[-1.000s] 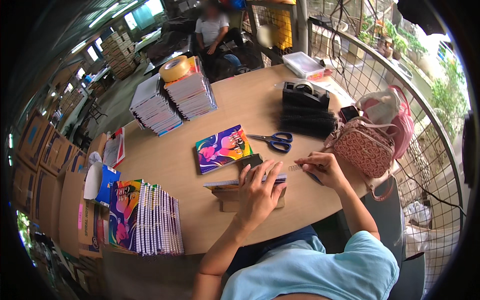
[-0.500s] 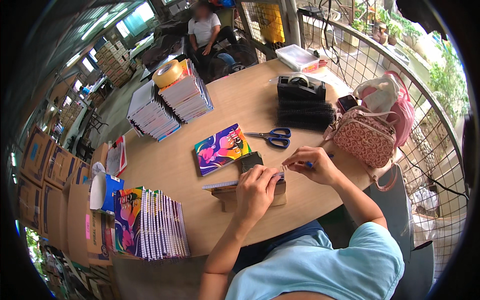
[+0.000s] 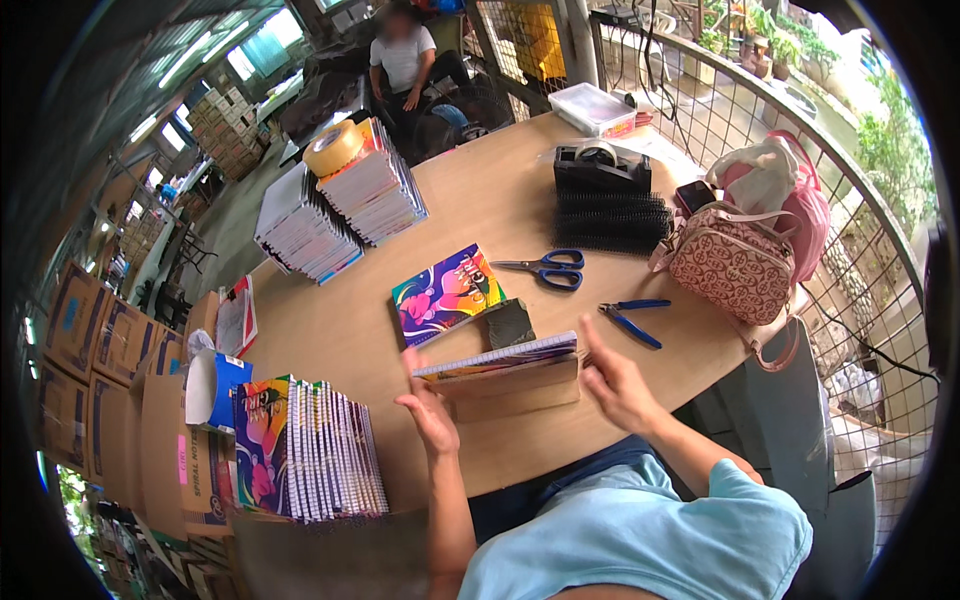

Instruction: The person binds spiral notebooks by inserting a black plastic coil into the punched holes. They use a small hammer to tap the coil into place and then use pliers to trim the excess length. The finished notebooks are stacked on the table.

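Note:
A spiral notebook (image 3: 500, 358) with a colourful cover rests spine up against a brown stand (image 3: 520, 392) at the table's near edge. My left hand (image 3: 432, 412) is beside its left end, thumb and fingers spread. At the opposite end is my right hand (image 3: 615, 378), fingers stretched out and holding nothing; whether either palm touches the notebook I cannot tell. Blue-handled pliers (image 3: 634, 322) lie beyond my right hand. Just behind the notebook sits a dark block (image 3: 510, 323), next to another colourful notebook (image 3: 447, 292) lying flat. Blue-handled scissors (image 3: 552, 268) lie farther back.
Spiral notebooks (image 3: 320, 450) stand in a row at the near left. Stacked notebooks (image 3: 375, 190) with a tape roll (image 3: 335, 148) on top stand far left. Black spiral coils (image 3: 610, 225), a tape dispenser (image 3: 602, 172) and a pink patterned bag (image 3: 735, 268) line the right. A person (image 3: 403, 60) sits beyond.
My hands have parted from the notebook's spine to its two ends, fingers opening. The pliers, earlier mostly hidden at my right hand, now lie in full view on the table.

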`<state>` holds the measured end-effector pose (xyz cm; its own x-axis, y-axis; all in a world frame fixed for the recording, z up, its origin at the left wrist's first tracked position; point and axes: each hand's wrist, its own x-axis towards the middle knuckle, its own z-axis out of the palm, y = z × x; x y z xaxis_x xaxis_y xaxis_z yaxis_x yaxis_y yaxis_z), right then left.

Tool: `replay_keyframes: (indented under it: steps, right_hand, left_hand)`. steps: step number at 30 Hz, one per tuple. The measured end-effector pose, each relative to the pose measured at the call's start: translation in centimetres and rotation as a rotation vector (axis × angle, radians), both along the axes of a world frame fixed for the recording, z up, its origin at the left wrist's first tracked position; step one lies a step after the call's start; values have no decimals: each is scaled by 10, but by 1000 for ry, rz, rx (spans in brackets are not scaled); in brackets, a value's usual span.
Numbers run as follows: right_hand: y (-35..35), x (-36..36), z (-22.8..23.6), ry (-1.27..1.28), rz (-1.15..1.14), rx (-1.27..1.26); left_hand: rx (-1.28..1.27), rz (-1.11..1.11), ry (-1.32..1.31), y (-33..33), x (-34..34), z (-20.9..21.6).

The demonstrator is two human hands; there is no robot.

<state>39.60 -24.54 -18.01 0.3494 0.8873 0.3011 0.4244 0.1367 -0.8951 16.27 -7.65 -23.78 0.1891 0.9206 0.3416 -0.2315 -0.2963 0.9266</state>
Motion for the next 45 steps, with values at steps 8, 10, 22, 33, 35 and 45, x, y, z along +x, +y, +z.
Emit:
replay_keyframes:
  steps: [8,10,22,33,35,45]
  right_hand:
    - [5,53,54,-70,51,40]
    - [12,54,60,-167,90,76]
    - [17,62,73,-425,482,59]
    - [20,63,62,-434,446,70]
    - [20,60,58,-506,393,124]
    - [23,44,67,-586,235,49]
  left_hand:
    - [836,97,884,-65,80,126]
    - [826,33,825,-62,95,122]
    - [1045,-87,690,-64,82,92]
    - [927,-75,660,-59,91,98]
    - [871,-79,685,-60,96,105]
    - [814,-115,675,-54,97,99]
